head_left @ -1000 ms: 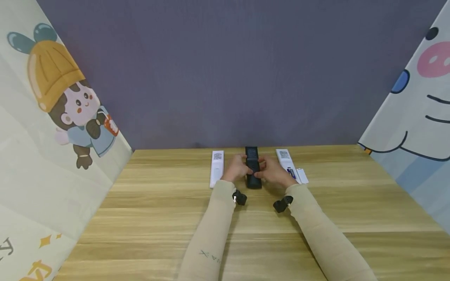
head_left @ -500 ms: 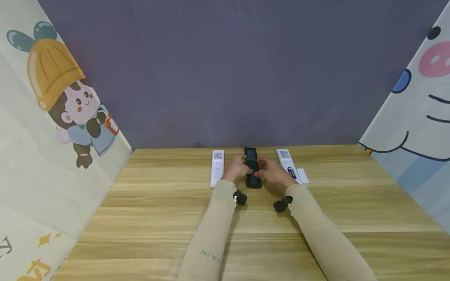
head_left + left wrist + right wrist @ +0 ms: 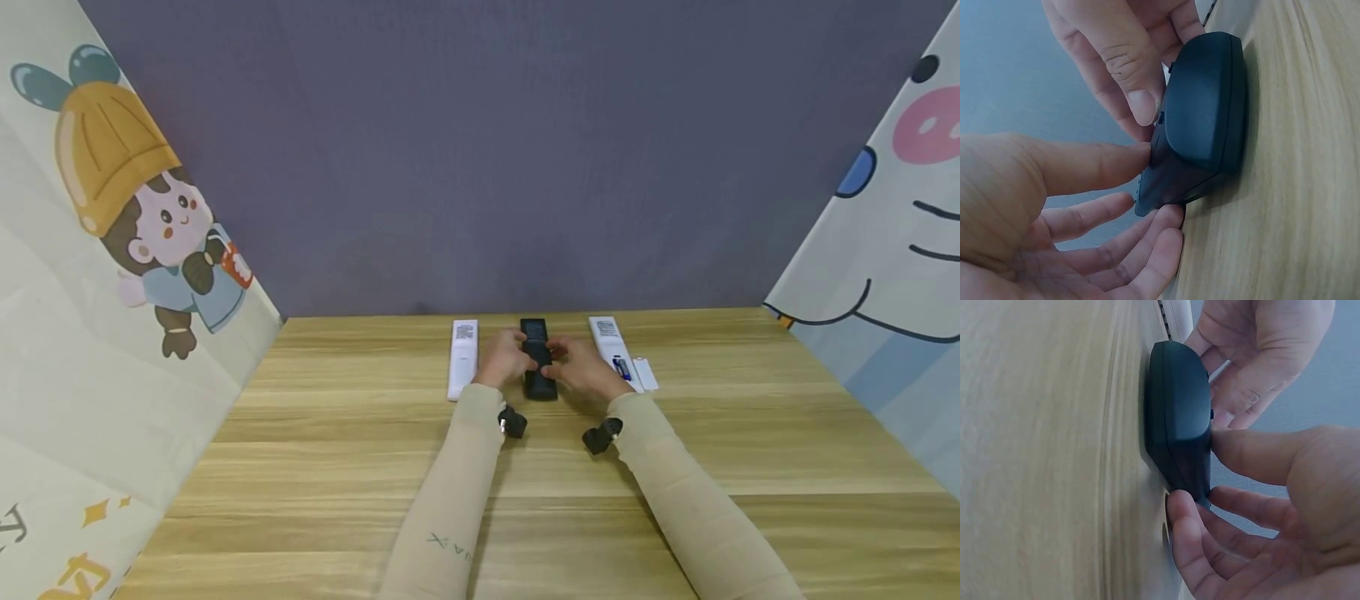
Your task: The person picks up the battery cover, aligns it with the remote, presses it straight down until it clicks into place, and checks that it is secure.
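Observation:
A black remote control (image 3: 536, 358) lies back side up on the wooden table, between both hands. My left hand (image 3: 504, 358) holds its left edge, the thumb on top and the fingers along the side. From the right, my right hand (image 3: 583, 367) grips it likewise, with its thumb on the back near the left thumb. The remote's rounded near end (image 3: 1200, 94) shows in the left wrist view. Its battery cover is mostly hidden by the thumbs, so I cannot tell how it sits.
A white remote (image 3: 463, 358) lies left of the hands, back side up. Right of them lies another white remote (image 3: 609, 340) with its battery compartment open and a blue battery (image 3: 622, 368) visible. Its loose white cover (image 3: 645, 374) is alongside. A grey wall (image 3: 480, 167) rises behind the table (image 3: 337, 467).
The black remote's far end has shifted slightly leftward and toward me. Both hands keep their hold on it, almost unmoved.

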Demonstrator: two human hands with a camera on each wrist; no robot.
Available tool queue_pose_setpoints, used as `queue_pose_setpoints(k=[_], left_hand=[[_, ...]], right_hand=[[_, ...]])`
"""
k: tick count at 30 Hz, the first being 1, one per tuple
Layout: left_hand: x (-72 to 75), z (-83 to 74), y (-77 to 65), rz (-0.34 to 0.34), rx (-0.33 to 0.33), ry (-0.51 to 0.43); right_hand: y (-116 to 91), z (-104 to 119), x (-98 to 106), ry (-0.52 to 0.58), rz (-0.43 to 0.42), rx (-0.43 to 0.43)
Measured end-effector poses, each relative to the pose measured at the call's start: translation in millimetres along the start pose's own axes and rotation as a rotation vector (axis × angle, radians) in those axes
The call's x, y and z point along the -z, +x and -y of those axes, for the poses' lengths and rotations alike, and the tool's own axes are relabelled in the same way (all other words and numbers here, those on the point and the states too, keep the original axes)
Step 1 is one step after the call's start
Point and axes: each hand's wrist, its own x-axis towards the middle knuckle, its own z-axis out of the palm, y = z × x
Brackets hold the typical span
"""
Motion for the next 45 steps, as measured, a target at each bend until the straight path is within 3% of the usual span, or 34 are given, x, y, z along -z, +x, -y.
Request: queue_pose_setpoints(k=[12,25,36,45], left_hand=[[-0.7,-0.3,-0.5,0.008,0.017,0.020],[-3.7,-4.9,0.4,0.003,0.036,0.049],[-3.2,-10.5,8.7,-0.018,0.043,0.044],[-3.5,-13.1,15.4,-0.023,0.065,0.047]], right_hand=[[-2.3,2.6,1.2,-0.020,-0.009,-0.003],[-1.0,-2.0,4.4,-0.010,0.038,-0.042],[3.6,1.0,6.2,-0.200,0.013,0.009],[4.7,-1.0,16.8,-0.212,0.072,0.027]])
